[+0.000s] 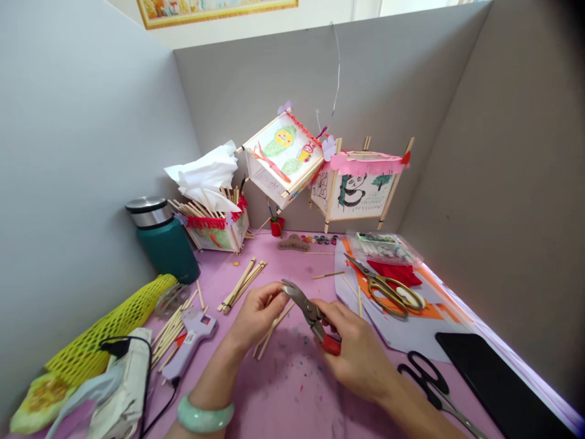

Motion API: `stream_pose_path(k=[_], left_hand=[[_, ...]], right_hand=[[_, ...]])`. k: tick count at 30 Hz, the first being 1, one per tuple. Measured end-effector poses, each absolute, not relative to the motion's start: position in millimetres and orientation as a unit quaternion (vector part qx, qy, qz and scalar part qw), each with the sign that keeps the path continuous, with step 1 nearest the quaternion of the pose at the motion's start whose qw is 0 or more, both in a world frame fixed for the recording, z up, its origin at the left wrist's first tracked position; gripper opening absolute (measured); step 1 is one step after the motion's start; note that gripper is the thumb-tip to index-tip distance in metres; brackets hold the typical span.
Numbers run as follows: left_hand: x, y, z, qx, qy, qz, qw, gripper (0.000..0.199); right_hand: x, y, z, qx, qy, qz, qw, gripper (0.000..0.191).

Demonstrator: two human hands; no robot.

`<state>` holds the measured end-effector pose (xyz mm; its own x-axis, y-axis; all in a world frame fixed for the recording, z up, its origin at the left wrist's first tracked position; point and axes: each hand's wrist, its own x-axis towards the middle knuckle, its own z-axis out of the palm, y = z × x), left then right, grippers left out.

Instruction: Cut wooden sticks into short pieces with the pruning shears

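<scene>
In my right hand (354, 344) is a pair of pruning shears (304, 305) with red grips, my fingers wrapped around the handles. Their metal blades point up and left, the tips reaching the fingertips of my left hand (260, 314). That hand is closed in a pinch beside the blades; what it holds, if anything, is hidden. Just below it, thin wooden sticks (273, 332) show close to the palm, and I cannot tell whether they touch it. Further back lie wooden stick bundles (242, 285) tied with dark bands.
Left stand a teal bottle (164, 244), glue gun (189, 344), loose sticks (171, 326) and a power strip (121, 390). Paper lanterns (361, 192) hang behind. Right lie gold-handled scissors (388, 292), black scissors (432, 384) and a black phone-like slab (498, 384). Grey partitions (493, 152) enclose the table.
</scene>
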<state>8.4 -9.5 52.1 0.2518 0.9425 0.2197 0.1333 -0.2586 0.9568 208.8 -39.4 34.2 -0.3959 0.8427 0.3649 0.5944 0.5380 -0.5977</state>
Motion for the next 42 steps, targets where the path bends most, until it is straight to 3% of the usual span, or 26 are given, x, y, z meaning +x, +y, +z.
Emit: stream_pose_path(k=[22,31,35,42], left_hand=[[7.2,-10.4,54.8,0.663,0.413,0.484,0.393,0.028],[6.0,-10.5,51.4,0.699,0.432,0.473,0.317,0.029],[9.0,-11.9,53.7,0.702,0.440,0.482,0.285,0.028],[9.7,-6.1,47.1,0.634,0.452,0.518,0.355,0.030]], right_hand=[[207.1,-42.3,39.5,-0.430,-0.815,0.212,0.325,0.059],[209.8,-40.6,39.5,-0.430,-0.819,0.209,0.318,0.059],[207.3,-40.9,36.4,-0.420,-0.816,0.218,0.333,0.050],[208.9,-33.1,25.7,-0.450,-0.760,0.237,0.405,0.045]])
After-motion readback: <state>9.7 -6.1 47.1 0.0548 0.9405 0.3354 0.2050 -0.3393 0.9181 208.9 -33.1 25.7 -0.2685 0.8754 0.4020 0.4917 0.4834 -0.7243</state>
